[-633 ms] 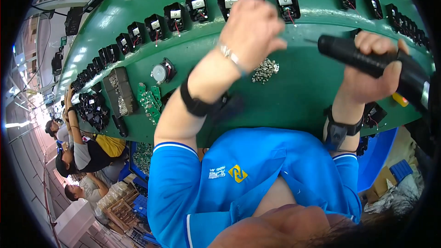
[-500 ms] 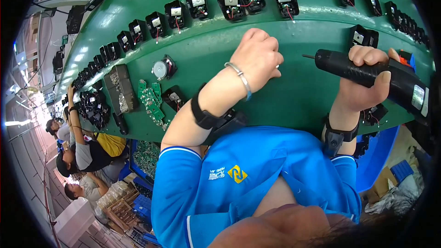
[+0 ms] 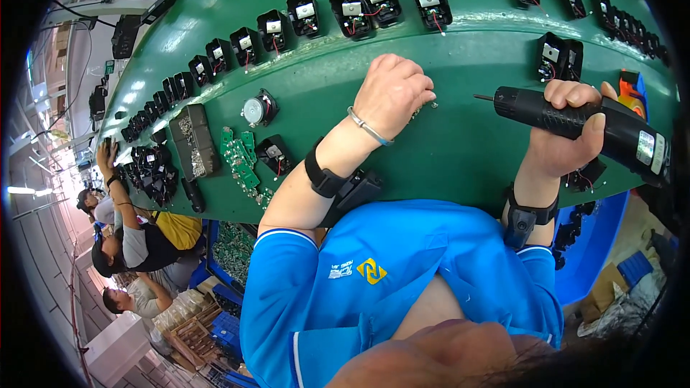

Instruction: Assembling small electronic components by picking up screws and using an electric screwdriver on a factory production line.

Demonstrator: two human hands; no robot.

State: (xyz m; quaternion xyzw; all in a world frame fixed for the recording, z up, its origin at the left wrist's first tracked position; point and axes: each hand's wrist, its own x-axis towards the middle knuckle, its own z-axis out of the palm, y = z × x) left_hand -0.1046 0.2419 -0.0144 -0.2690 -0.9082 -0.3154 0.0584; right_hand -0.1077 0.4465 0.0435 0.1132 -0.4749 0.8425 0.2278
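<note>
My left hand [image 3: 394,95] hovers over the green table, its fingers curled closed. Small shiny screws [image 3: 433,105] show at its fingertips; the palm side is hidden. In my right hand [image 3: 571,136] is a black electric screwdriver [image 3: 543,106], gripped round its body. It lies nearly level, with the thin bit [image 3: 483,97] pointing left toward my left hand, apart from it. Beyond the screwdriver stand two black open housings [image 3: 551,56] side by side. A round speaker [image 3: 257,108] rests left of my left hand, near another black housing [image 3: 275,154].
A long row of black housings [image 3: 352,11] with red wires curves along the far side. Toward the left are a screw tray [image 3: 203,119], green circuit boards [image 3: 237,158] and heaped black parts [image 3: 152,172]. An orange-and-blue tool [image 3: 632,91] lies at right. Other people [image 3: 133,244] work at left.
My left hand has shifted slightly left and down, and small screws now show at its fingers. The screwdriver has barely moved. A co-worker's hand at the far left has moved.
</note>
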